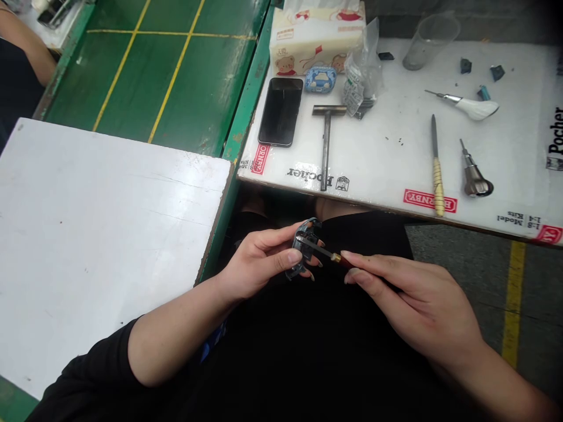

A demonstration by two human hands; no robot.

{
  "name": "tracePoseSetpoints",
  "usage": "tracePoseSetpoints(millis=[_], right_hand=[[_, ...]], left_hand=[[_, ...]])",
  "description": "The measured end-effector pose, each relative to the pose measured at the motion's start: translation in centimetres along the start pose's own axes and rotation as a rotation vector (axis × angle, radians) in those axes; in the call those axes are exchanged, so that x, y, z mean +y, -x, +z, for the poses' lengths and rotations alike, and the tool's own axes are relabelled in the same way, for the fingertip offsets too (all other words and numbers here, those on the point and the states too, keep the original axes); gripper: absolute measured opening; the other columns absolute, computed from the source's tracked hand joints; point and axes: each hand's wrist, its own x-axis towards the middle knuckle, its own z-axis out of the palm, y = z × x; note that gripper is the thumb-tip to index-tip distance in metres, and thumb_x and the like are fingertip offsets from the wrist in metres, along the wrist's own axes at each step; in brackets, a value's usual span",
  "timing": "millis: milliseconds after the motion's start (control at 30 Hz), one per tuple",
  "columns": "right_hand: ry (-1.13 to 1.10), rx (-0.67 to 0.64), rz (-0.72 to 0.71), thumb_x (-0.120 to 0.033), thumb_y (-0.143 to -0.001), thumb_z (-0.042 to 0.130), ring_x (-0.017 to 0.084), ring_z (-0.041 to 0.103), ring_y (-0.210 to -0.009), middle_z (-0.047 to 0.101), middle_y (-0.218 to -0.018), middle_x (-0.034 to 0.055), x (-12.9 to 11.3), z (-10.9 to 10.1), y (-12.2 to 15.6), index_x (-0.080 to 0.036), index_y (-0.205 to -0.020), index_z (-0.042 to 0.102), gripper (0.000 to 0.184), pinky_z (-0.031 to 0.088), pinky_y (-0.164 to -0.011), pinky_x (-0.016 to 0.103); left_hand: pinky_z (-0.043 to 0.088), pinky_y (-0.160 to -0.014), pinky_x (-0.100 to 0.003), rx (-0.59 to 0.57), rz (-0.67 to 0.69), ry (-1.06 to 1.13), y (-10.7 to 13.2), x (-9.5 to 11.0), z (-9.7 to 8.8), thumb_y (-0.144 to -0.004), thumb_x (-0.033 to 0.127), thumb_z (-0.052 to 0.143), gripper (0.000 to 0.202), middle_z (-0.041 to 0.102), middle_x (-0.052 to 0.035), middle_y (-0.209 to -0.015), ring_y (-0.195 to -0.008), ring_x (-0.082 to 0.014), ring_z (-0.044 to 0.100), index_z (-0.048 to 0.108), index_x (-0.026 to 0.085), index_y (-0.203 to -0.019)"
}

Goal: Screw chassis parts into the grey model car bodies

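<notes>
My left hand [264, 258] is closed around a small dark grey-blue moulded part [302, 240], held above my lap. The thumb presses on its near side, and fingertips show beyond its far edge. In my right hand [409, 293] is a slim hand tool [323, 250] with a flat metal blade, a brass collar and a dark red handle, pinched between thumb and fingers. Its blade reaches left into the part and appears to touch it. The palm covers most of the handle. Whether the blade is a file or a scraper cannot be told.
On the bench are a phone [280, 111], a T-shaped metal tool [326, 143], a tissue box [316, 41], a clear cup [428, 41], a file with wrapped handle [437, 170] and two gravers [477, 176]. A white board [109, 234] lies left. Another person's arm [26, 44] shows upper left.
</notes>
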Motion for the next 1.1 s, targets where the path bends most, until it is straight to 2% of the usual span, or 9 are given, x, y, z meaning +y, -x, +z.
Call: tracePoseSetpoints(millis=[167, 300, 433, 600, 733, 867, 1000, 1100], right_hand=[[-0.007, -0.004, 0.025, -0.019, -0.109, 0.078, 0.018, 0.087, -0.084, 0.091, -0.107, -0.0004, -0.21, -0.09, -0.08, -0.033, -0.14, 0.086, 0.035, 0.07, -0.078, 0.028], [-0.045, -0.012, 0.051, -0.022, -0.112, 0.076, 0.02, 0.089, -0.089, 0.092, -0.108, -0.001, -0.18, -0.11, -0.1, -0.034, -0.14, 0.086, 0.033, 0.072, -0.083, 0.03], [-0.043, -0.01, 0.055, -0.021, -0.11, 0.078, 0.019, 0.088, -0.088, 0.092, -0.111, -0.0007, -0.22, -0.15, -0.17, -0.033, -0.14, 0.087, 0.033, 0.072, -0.083, 0.029], [-0.077, -0.029, 0.101, -0.025, -0.113, 0.076, 0.019, 0.088, -0.086, 0.092, -0.106, -0.0017, -0.2, -0.17, -0.24, -0.035, -0.137, 0.088, 0.028, 0.073, -0.083, 0.03], [-0.078, -0.008, 0.095, -0.025, -0.11, 0.079, 0.02, 0.088, -0.088, 0.092, -0.11, 0.0008, -0.2, -0.14, -0.34, -0.033, -0.137, 0.089, 0.03, 0.073, -0.083, 0.031], [-0.16, -0.062, 0.19, -0.031, -0.112, 0.077, 0.02, 0.087, -0.081, 0.091, -0.096, -0.0005, -0.27, -0.21, -0.58, -0.034, -0.131, 0.091, 0.023, 0.073, -0.079, 0.031], [-0.09, -0.011, 0.103, -0.025, -0.109, 0.079, 0.02, 0.088, -0.088, 0.092, -0.108, 0.0009, -0.29, -0.07, -0.57, -0.034, -0.135, 0.089, 0.03, 0.074, -0.083, 0.032], [-0.112, -0.017, 0.112, -0.024, -0.11, 0.077, 0.02, 0.088, -0.084, 0.092, -0.102, -0.0002, -0.27, 0.16, -0.48, -0.034, -0.135, 0.089, 0.029, 0.074, -0.083, 0.032]], left_hand=[[0.072, -0.092, -0.035, -0.007, -0.002, 0.004, -0.01, 0.0, 0.1, -0.103, 0.028, 0.09, 0.048, 0.09, -0.011, -0.119, -0.096, -0.0217, 0.086, 0.083, 0.029, -0.151], [0.073, -0.09, -0.036, 0.005, -0.008, 0.003, -0.02, 0.05, 0.22, -0.102, 0.03, 0.091, 0.049, 0.09, -0.0123, -0.12, -0.095, -0.023, 0.086, 0.084, 0.027, -0.151], [0.073, -0.091, -0.036, 0.0, -0.01, 0.002, 0.02, 0.04, 0.16, -0.103, 0.03, 0.091, 0.05, 0.09, -0.0119, -0.12, -0.096, -0.0226, 0.086, 0.083, 0.028, -0.152], [0.073, -0.09, -0.037, -0.002, -0.001, -0.011, -0.01, 0.02, 0.08, -0.102, 0.031, 0.092, 0.052, 0.09, -0.0127, -0.121, -0.095, -0.0233, 0.086, 0.082, 0.027, -0.153], [0.074, -0.089, -0.037, 0.006, 0.003, -0.019, -0.06, 0.06, 0.16, -0.102, 0.031, 0.092, 0.051, 0.09, -0.0133, -0.123, -0.094, -0.0231, 0.086, 0.083, 0.026, -0.151], [0.074, -0.09, -0.038, 0.002, 0.011, -0.012, -0.04, -0.05, 0.12, -0.102, 0.029, 0.092, 0.05, 0.09, -0.0125, -0.124, -0.098, -0.0244, 0.087, 0.084, 0.027, -0.151], [0.074, -0.091, -0.037, 0.003, 0.019, -0.018, 0.0, -0.29, -0.12, -0.101, 0.028, 0.092, 0.051, 0.089, -0.0129, -0.133, -0.105, -0.0264, 0.088, 0.083, 0.028, -0.152], [0.075, -0.09, -0.039, 0.021, 0.017, -0.031, 0.04, -0.33, -0.19, -0.101, 0.029, 0.093, 0.052, 0.088, -0.0145, -0.137, -0.109, -0.0295, 0.088, 0.083, 0.027, -0.152]])
